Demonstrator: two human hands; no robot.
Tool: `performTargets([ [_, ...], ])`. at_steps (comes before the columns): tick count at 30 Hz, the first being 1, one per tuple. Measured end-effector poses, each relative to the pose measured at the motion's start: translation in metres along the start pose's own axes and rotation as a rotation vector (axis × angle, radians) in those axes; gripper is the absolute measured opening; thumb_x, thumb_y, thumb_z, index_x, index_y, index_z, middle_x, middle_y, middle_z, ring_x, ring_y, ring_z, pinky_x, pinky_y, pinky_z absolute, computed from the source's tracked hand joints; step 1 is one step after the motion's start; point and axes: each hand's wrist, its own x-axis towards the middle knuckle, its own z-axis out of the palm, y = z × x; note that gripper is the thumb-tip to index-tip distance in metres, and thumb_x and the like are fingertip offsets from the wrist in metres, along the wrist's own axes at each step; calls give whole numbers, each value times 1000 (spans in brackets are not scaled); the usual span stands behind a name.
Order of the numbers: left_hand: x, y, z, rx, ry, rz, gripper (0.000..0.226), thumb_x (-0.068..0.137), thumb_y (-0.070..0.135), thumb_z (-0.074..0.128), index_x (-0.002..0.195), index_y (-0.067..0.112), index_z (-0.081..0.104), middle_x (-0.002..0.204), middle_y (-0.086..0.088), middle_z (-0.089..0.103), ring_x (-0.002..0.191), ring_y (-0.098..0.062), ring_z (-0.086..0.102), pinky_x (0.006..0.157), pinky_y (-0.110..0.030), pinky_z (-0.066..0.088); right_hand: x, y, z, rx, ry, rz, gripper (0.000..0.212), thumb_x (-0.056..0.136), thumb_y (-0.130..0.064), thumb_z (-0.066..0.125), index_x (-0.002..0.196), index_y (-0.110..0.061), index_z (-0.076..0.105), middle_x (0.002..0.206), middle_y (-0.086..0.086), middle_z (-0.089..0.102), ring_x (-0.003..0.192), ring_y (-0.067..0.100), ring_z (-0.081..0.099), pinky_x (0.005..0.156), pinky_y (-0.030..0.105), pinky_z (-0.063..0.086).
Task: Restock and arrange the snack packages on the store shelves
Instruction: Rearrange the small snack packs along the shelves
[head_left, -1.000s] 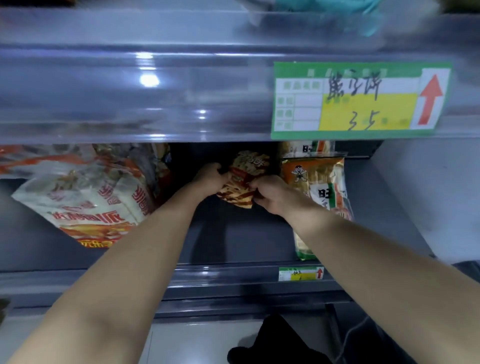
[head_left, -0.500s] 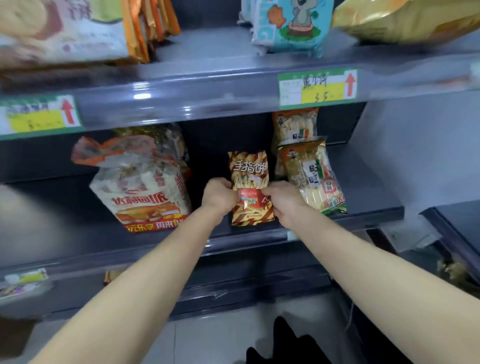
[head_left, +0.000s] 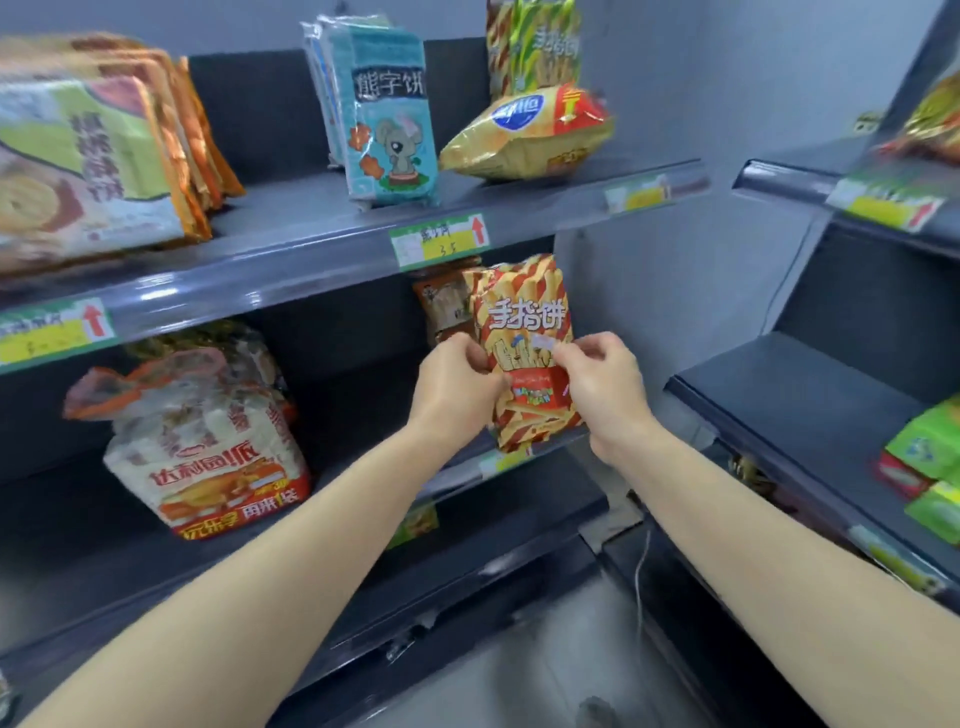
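Note:
An orange and red finger-biscuit bag (head_left: 527, 332) stands upright in the air in front of the middle shelf (head_left: 457, 475). My left hand (head_left: 454, 387) grips its left edge and my right hand (head_left: 602, 387) grips its right edge. Behind the bag, a brown rice-cracker pack (head_left: 441, 306) is partly hidden on that shelf. A large white and orange pie bag (head_left: 202, 441) leans at the left of the same shelf.
The upper shelf (head_left: 311, 244) carries flat biscuit packs (head_left: 88, 156), a blue koala biscuit pack (head_left: 384, 109), a yellow chip bag (head_left: 530, 135) and a green finger-biscuit bag (head_left: 535, 47). A second shelving unit (head_left: 800, 395) with green boxes (head_left: 930, 467) stands on the right.
Both hands have pulled the finger-biscuit bag out from deep in the middle shelf and lifted it up and rightward. My head has drawn back, so the upper shelf shows.

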Motion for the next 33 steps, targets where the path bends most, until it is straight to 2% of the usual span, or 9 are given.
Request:
performTargets([
  [5, -12, 66, 18, 63, 72, 254, 14, 85, 20, 67, 89, 15, 55, 90, 4, 62, 85, -14, 62, 71, -30, 55, 8, -45, -42, 77, 95, -158, 26, 85, -31, 68, 97, -14, 52, 96, 0, 64, 85, 12, 65, 66, 27, 56],
  [10, 0, 130, 35, 15, 134, 442, 16, 85, 22, 68, 93, 16, 55, 89, 5, 63, 83, -10, 61, 70, -24, 53, 34, -100, -77, 173, 163, -358, 20, 84, -27, 69, 86, -18, 51, 92, -1, 65, 80, 9, 64, 61, 20, 52],
  [13, 22, 170, 47, -49, 147, 503, 16, 85, 20, 68, 94, 14, 55, 91, 2, 64, 84, -12, 62, 73, -26, 55, 62, -132, -96, 184, 187, -470, 23, 81, -26, 72, 81, -21, 50, 89, -1, 65, 78, 9, 64, 63, 23, 53],
  [16, 59, 207, 61, -112, 121, 487, 12, 85, 16, 67, 91, 12, 57, 91, -2, 65, 87, -18, 64, 78, -34, 57, 99, -160, -111, 202, 236, -556, 27, 78, -23, 75, 75, -21, 47, 80, -3, 61, 69, 8, 61, 61, 21, 52],
  [19, 101, 237, 79, -210, 56, 449, 11, 86, 9, 64, 83, 16, 56, 89, -3, 65, 90, -23, 67, 81, -41, 58, 146, -180, -124, 203, 259, -605, 30, 76, -25, 76, 76, -21, 47, 82, -2, 60, 74, 11, 61, 67, 25, 54],
  [23, 152, 272, 84, -292, -34, 373, 14, 87, 1, 61, 83, 13, 56, 89, -6, 63, 87, -23, 64, 84, -36, 57, 213, -198, -127, 206, 202, -640, 28, 78, -25, 75, 77, -23, 47, 92, 4, 62, 86, 18, 65, 74, 33, 57],
  [27, 201, 287, 73, -123, -20, 334, 18, 86, 0, 61, 99, 12, 59, 102, -8, 64, 97, -25, 64, 87, -37, 55, 271, -207, -113, 163, 92, -638, 25, 85, -7, 61, 79, -24, 43, 94, 5, 59, 88, 18, 60, 72, 29, 52],
  [30, 229, 280, 73, 77, 32, 261, 29, 87, -1, 57, 113, 12, 58, 104, -8, 64, 90, -24, 61, 87, -39, 54, 307, -201, -100, 134, -16, -603, 21, 84, 1, 56, 87, -17, 45, 89, 1, 57, 86, 16, 58, 69, 27, 49],
  [33, 243, 270, 79, 248, 21, 202, 42, 90, 6, 55, 130, 15, 50, 109, -6, 63, 89, -20, 62, 78, -32, 54, 332, -186, -90, 67, -52, -545, 19, 83, 3, 56, 93, -11, 47, 91, 2, 58, 87, 17, 58, 67, 27, 49],
])
